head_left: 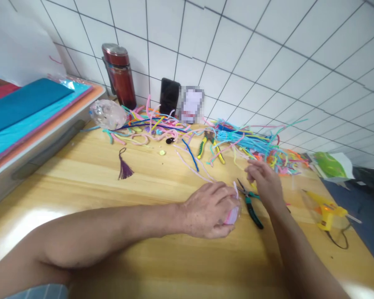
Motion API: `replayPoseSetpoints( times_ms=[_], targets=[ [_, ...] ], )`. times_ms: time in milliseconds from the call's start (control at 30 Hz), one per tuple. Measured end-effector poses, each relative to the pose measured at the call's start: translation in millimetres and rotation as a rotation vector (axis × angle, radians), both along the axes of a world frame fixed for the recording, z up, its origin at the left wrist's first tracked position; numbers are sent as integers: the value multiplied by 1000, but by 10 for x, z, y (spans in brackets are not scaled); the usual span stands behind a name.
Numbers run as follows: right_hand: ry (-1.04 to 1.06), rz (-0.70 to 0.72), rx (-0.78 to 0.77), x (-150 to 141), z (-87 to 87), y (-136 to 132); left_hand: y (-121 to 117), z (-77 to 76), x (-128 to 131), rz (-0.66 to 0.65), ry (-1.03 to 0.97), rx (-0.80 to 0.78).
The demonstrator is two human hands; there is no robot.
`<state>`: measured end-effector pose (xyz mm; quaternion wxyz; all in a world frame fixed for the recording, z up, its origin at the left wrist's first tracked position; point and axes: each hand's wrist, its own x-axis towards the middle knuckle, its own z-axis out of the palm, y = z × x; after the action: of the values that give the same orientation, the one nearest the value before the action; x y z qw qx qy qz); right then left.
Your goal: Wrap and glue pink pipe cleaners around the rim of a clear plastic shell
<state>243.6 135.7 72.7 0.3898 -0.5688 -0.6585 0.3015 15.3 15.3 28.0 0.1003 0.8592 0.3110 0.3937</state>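
My left hand (210, 211) is wrapped round a small pink and lilac bundle (232, 215), which looks like coiled pipe cleaner. A short lilac end (236, 189) sticks up beside its fingertips. My right hand (266, 185) hovers over the table with curled fingers pressed together; what they hold, if anything, cannot be made out. Beneath and beside it lie green and black long-nose pliers (252, 211), jaws pointing away. Loose pipe cleaners (241, 141) in blue, pink and yellow are heaped just beyond. Yellow and green cutting pliers (202, 147) rest at the heap's front.
A yellow glue gun (328, 214) lies near the right edge. At the back stand a red flask (120, 77) and two phones, one black (170, 95). A purple tassel (124, 168) and a clear plastic bag (108, 114) lie left. A box of coloured sheets (28, 108) borders the left.
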Motion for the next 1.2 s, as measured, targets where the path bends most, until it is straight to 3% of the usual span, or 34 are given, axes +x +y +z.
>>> replayPoseSetpoints(
  times_ms=[133, 267, 367, 567, 700, 867, 1200],
  targets=[
    [-4, -37, 36, 210, -46, -467, -3, 12, -9, 9, -5, -4],
    [93, -125, 46, 311, -160, -685, -12, 4, -7, 15, -29, 13],
    [144, -174, 64, 356, -236, -701, -13, -8, -2, 24, -43, 27],
    [-21, -210, 155, 456, -310, -638, -6, -4, 4, 39, -93, 62],
    [-24, -205, 169, 516, -354, -600, -14, 3, 0, 42, -83, 35],
    [6, -156, 124, 550, -395, -625, -28, -21, -9, 31, -66, 9],
    [-128, -31, 78, 520, -364, -692, -58, -36, -17, 33, -49, 85]
  ],
)
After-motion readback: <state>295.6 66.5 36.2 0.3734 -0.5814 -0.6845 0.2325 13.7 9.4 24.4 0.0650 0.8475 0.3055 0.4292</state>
